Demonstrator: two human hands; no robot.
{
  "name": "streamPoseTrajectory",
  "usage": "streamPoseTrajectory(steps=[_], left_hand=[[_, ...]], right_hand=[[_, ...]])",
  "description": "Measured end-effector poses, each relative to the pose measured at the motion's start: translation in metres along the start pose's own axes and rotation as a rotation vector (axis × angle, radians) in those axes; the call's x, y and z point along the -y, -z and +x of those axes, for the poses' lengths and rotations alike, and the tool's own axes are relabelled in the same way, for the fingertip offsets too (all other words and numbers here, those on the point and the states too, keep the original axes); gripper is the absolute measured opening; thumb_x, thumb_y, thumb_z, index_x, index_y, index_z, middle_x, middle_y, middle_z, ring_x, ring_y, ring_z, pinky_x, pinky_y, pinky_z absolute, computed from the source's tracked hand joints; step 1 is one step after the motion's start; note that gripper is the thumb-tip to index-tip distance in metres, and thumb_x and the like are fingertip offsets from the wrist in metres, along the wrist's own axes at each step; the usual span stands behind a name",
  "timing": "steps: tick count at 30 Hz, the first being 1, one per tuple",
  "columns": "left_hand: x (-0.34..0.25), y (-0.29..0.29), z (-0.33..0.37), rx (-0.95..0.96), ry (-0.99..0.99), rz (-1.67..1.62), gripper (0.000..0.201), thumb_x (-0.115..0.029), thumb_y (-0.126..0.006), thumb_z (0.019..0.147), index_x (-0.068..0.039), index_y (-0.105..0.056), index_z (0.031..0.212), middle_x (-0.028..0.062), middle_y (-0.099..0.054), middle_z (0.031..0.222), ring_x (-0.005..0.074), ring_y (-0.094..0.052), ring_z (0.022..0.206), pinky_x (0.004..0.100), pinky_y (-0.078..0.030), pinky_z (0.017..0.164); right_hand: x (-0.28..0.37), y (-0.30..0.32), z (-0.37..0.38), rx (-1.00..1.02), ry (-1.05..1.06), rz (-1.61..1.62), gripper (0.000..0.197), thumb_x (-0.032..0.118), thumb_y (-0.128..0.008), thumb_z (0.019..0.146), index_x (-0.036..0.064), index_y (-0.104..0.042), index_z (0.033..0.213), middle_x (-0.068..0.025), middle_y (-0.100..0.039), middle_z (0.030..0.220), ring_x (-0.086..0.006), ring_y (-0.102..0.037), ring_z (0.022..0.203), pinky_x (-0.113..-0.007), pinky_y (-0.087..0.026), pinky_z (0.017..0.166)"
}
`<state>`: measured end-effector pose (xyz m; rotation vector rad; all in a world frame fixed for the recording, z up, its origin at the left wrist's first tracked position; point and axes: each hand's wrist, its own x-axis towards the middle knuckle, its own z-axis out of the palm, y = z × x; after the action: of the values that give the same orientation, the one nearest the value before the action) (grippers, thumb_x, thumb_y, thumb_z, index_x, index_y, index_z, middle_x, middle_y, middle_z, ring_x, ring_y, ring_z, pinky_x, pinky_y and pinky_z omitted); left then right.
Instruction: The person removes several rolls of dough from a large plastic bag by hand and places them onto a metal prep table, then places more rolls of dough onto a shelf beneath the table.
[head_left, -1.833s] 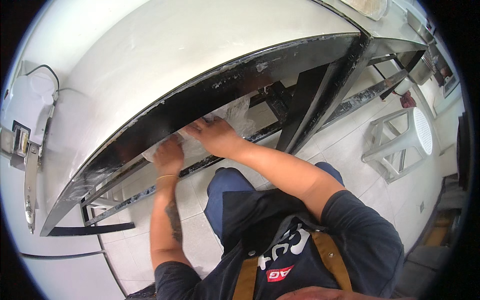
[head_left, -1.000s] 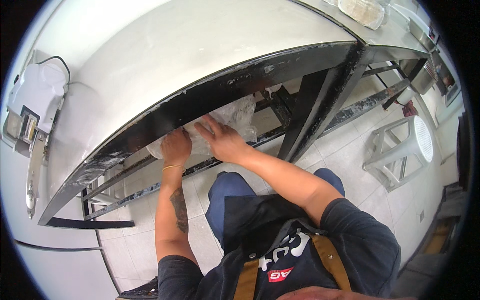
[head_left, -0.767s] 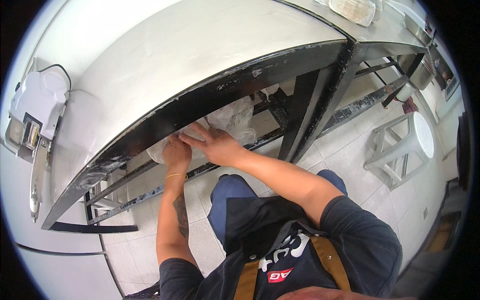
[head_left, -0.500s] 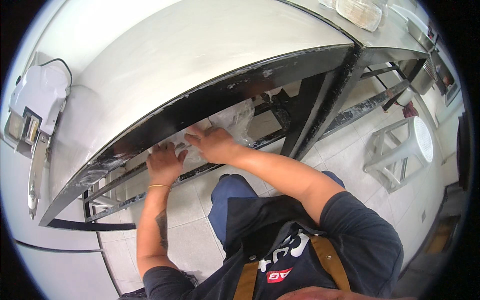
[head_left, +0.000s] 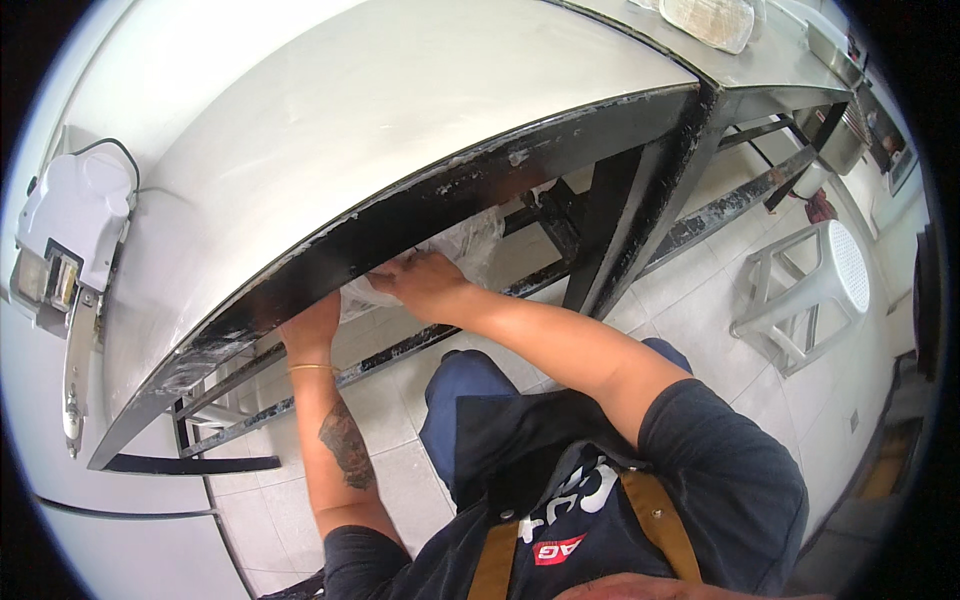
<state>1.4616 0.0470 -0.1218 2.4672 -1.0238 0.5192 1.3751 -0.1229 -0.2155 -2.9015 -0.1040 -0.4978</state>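
Beneath the front edge of the steel-topped table (head_left: 400, 120), both my arms reach in under its black frame. My left hand (head_left: 314, 322) is at the left, its fingers hidden behind the table's apron. My right hand (head_left: 428, 286) is a little further right, its fingers bent on a crumpled clear plastic bag (head_left: 470, 243). The bag spreads beyond that hand and also shows between the two hands. What it contains, if anything, cannot be made out.
A white device with a hinged arm (head_left: 85, 210) stands at the table's left end. Black lower rails (head_left: 400, 343) cross below my hands. A white plastic stool (head_left: 810, 290) stands on the tiled floor at right. A wrapped package (head_left: 708, 22) lies on the adjoining table.
My left hand has moved deeper under the table edge, so its fingers no longer show. My right hand stays at the bag, its fingers now more curled in.
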Motion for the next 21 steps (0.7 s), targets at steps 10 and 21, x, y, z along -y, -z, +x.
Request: streamPoseTrajectory(steps=[10,21], left_hand=[[0.045,-0.077,-0.083,0.146,-0.189,0.180,0.018,-0.018,-0.067,0.080,-0.009,-0.068,0.095,0.0153,-0.063,0.097,0.0389,-0.061,0.097,0.0528,-0.051,0.086],[0.000,-0.107,-0.068,-0.162,-0.324,-0.048,0.060,-0.013,-0.076,0.072,-0.020,-0.067,0.130,0.0108,-0.056,0.104,0.0344,-0.057,0.097,0.0496,-0.048,0.088]], right_hand=[[-0.018,-0.024,-0.025,-0.307,0.148,0.151,0.045,0.014,-0.062,0.093,0.0174,-0.065,0.138,-0.0179,-0.046,0.159,-0.0387,-0.062,0.124,-0.049,-0.053,0.104],[-0.027,-0.011,-0.109,-0.519,-0.030,0.195,0.046,0.021,-0.077,0.084,0.0130,-0.067,0.128,-0.0177,-0.052,0.137,-0.0412,-0.050,0.127,-0.055,-0.042,0.107]])
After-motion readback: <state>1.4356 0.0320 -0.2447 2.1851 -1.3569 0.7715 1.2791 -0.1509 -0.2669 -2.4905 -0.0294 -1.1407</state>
